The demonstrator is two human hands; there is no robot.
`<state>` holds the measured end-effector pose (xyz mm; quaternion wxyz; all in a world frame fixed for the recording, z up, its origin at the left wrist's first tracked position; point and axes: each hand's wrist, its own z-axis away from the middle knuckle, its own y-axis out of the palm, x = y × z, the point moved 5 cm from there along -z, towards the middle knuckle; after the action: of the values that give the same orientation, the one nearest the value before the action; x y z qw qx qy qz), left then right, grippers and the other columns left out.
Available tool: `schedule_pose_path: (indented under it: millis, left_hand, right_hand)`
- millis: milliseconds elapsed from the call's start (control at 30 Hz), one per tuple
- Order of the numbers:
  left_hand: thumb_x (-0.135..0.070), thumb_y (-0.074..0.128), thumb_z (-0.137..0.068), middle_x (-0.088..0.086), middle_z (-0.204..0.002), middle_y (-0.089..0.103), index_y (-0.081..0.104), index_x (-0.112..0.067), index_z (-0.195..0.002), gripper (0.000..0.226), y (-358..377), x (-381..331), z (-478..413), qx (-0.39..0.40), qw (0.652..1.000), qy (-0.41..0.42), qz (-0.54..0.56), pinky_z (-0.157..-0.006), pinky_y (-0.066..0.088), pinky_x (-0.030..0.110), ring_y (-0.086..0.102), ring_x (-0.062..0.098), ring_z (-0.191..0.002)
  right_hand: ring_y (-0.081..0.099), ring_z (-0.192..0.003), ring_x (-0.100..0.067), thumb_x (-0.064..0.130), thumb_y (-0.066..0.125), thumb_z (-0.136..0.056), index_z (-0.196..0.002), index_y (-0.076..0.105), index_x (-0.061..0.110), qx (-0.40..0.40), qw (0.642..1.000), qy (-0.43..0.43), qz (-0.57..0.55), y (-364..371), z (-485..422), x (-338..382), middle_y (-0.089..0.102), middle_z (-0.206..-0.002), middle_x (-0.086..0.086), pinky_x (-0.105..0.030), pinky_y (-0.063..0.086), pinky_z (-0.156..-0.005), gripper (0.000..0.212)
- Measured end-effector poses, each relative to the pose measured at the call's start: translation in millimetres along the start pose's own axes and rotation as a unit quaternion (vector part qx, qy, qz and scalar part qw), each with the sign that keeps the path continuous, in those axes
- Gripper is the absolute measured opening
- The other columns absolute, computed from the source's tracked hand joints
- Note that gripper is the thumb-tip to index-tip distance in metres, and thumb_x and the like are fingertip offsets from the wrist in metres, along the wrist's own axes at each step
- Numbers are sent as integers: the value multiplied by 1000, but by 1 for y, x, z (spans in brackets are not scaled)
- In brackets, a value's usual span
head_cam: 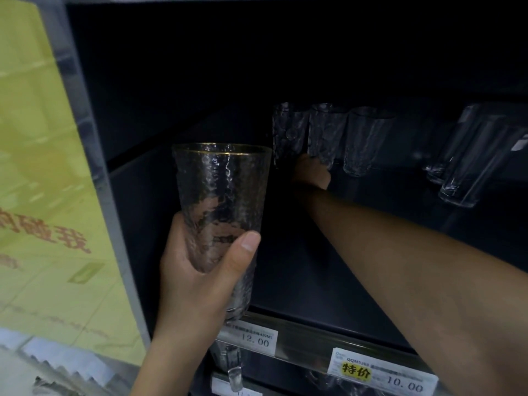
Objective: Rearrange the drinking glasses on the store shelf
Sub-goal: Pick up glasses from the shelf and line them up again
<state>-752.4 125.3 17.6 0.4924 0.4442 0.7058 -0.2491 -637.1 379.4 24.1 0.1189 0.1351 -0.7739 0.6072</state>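
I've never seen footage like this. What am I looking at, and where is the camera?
There is no machine here: a person wears one camera on the head, so you see their bare hands. The left hand grips a tall hammered clear glass with a gold rim at the front of a dark store shelf. The right hand reaches to the back, at a row of dimpled glasses; whether it grips one is unclear. Smooth clear tumblers are further right, and white price labels line the edge.
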Motion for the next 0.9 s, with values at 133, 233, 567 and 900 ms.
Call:
schedule_pose_path:
  millis: [133, 233, 567, 900]
  left_hand:
    - [-55, 71, -60, -2, -93, 72, 61, -38, -103, 48, -1, 1, 0, 2, 1000, 3, 1, -77, 58, 47, 72, 26, -83]
    - [-56, 71, -59, -2, -94, 72, 61, -35, -105, 51, -1, 1, 0, 6, 1000, 6, -4, -77, 59, 45, 72, 24, -84]
    - [-53, 73, -58, 0, -96, 72, 61, -40, -106, 51, -2, 3, 0, 1, 1000, 12, 4, -77, 60, 47, 72, 26, -85]
    - [-53, 75, -55, -1, -90, 73, 63, -49, -96, 44, -2, 4, -2, -13, 1000, 21, 13, -72, 59, 50, 72, 29, -81]
  right_hand:
    - [60, -118, -30, 15, 42, -104, -126, 60, 5, -2, 1000, 12, -3, 7, -6, -1, 62, -130, -15, -39, 50, -89, 30]
    - [62, -114, -28, 21, 44, -104, -125, 60, 7, 1, 1000, 15, 4, 12, -10, -1, 63, -127, -13, -38, 50, -88, 29]
    - [60, -116, -25, 26, 46, -104, -124, 62, 11, -13, 999, 24, 23, 17, -21, -3, 63, -128, -10, -32, 45, -83, 30]
    - [62, -113, -24, 25, 47, -103, -120, 64, 11, -15, 999, 30, 32, 19, -25, -4, 64, -125, -9, -32, 45, -81, 28]
